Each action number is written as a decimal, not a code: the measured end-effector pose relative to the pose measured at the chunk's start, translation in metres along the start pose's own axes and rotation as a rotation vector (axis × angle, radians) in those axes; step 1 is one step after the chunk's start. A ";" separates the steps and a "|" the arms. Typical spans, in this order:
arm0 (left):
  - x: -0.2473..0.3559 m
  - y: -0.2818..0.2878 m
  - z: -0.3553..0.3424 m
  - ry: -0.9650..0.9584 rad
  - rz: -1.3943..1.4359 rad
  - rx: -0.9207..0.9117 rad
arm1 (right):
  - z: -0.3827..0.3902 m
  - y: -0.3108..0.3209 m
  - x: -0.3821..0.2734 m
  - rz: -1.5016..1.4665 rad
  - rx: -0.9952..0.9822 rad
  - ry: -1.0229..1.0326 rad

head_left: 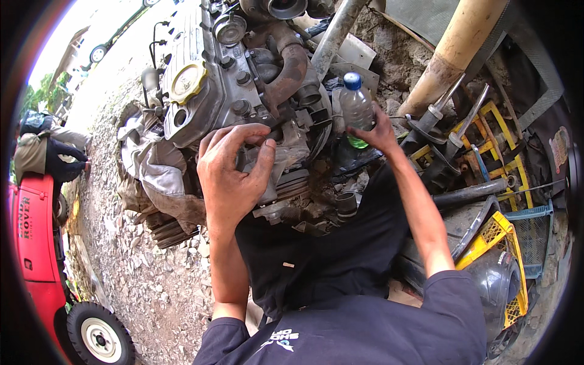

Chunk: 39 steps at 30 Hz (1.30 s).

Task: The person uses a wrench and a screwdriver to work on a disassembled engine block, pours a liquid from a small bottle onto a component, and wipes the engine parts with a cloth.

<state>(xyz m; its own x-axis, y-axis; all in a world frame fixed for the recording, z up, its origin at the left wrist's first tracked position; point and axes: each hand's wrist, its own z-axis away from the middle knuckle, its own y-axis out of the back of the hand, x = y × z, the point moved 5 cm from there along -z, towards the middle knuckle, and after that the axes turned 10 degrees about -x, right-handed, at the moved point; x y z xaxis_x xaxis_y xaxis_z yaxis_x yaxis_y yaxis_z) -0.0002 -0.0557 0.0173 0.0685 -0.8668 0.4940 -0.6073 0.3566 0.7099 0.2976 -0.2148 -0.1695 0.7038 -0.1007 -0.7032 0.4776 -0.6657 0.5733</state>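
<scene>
My right hand [378, 132] is wrapped round a clear plastic bottle [358, 109] with a blue cap. A little green liquid shows at its bottom, and the bottle stands nearly upright right of the engine. My left hand [234, 167] is raised in front of the engine [213, 91], its fingers loosely curled. A gap shows between thumb and forefinger, and I see nothing in it. Beyond that hand, a yellow oil filler cap [187, 83] sits on the engine's cover, beside an open round hole [180, 117]. A rusty curved pipe [295, 67] runs along the engine's right side.
A grey rag [149, 155] hangs at the engine's left. Shock absorbers [426, 128], yellow crates [486, 240] and a dark helmet [493, 280] lie at the right. A bamboo pole [453, 58] slants behind. On the gravel [146, 286] at left stand a red vehicle [38, 231] and another person [48, 152].
</scene>
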 end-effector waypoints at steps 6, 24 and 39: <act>0.000 0.002 0.001 -0.015 -0.003 -0.017 | -0.034 0.052 -0.055 0.290 -0.348 0.060; -0.002 0.005 0.001 -0.047 0.028 -0.057 | -0.081 0.058 -0.158 0.944 -0.739 0.170; -0.005 0.004 0.001 -0.040 0.032 -0.065 | -0.096 0.057 -0.173 1.126 -0.773 0.220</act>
<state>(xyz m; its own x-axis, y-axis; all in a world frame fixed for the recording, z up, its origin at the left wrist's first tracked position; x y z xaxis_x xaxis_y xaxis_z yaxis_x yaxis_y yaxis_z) -0.0037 -0.0506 0.0169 0.0171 -0.8674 0.4974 -0.5560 0.4052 0.7257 0.2540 -0.1647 0.0251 0.9341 -0.1399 0.3286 -0.2815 0.2778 0.9185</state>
